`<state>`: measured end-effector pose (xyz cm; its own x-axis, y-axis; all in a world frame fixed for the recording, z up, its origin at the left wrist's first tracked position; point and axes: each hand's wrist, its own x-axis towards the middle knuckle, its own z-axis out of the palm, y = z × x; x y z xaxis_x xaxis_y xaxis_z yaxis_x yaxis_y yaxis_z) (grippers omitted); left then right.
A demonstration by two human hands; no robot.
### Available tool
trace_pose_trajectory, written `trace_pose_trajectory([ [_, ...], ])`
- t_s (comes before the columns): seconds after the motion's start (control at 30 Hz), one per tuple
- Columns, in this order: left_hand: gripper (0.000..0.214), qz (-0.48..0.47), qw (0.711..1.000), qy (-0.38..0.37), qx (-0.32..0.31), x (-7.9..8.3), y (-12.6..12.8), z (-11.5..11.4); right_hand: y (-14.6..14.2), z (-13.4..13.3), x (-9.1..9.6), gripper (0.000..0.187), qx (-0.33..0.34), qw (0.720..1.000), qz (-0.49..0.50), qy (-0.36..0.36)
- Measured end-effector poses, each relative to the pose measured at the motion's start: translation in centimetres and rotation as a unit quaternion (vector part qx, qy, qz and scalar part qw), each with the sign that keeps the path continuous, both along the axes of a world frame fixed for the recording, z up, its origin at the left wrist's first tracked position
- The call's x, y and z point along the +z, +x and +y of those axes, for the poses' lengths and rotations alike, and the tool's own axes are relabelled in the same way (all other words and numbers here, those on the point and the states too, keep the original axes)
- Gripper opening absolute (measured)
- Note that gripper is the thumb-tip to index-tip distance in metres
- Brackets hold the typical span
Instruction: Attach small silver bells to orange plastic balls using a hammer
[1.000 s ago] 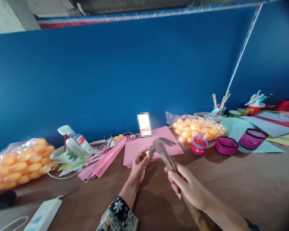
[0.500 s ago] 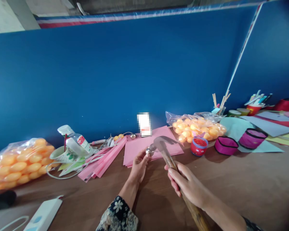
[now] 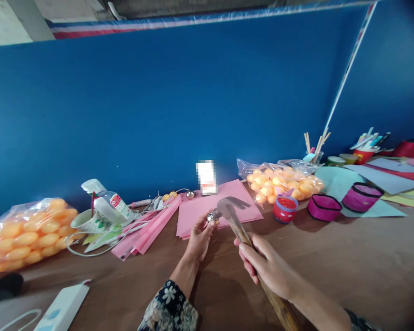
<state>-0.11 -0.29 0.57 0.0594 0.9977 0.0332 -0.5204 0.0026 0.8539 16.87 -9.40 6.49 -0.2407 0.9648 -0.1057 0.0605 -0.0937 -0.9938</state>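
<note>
Hammer (image 3: 240, 230) sits slightly further left than before | right hand (image 3: 266, 262): grip clamped round its wooden handle | left hand (image 3: 198, 239): grip pinching shiny metal ball (image 3: 210, 218) beside hammer's face, contact unclear | ball by pink sheets (image 3: 232, 197), toward counter's (image 3: 224, 294) back edge

The ball (image 3: 211, 218) is shiny silver, the hammer (image 3: 238, 225) grey at the head and brown along its handle; the left sleeve (image 3: 169, 305) is dark with pale flowers. The paper sheets (image 3: 196, 209) are pink, the counter (image 3: 338, 271) brown, the partition (image 3: 193, 101) blue, the bagged balls (image 3: 267, 186) orange, the cup (image 3: 284, 214) red with a lilac rim, both bands (image 3: 323, 212) magenta edged in black
</note>
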Motion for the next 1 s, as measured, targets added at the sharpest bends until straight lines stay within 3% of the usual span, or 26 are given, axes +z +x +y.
trace_pose_trajectory([
  [0.37,0.038,0.005,1.0,-0.001,-0.006,0.2,0.0,-0.1,-0.2,0.3,-0.2,0.03,-0.006,1.0,0.006,0.0],
  [0.67,0.029,-0.002,1.0,-0.007,-0.001,0.3,0.1,0.0,0.5,-0.3,1.3,0.027,-0.014,1.0,0.02,0.015],
  [1.0,0.042,0.007,1.0,0.011,-0.013,0.2,0.1,-0.1,0.0,-0.2,0.1,0.029,0.002,1.0,-0.021,0.007],
])
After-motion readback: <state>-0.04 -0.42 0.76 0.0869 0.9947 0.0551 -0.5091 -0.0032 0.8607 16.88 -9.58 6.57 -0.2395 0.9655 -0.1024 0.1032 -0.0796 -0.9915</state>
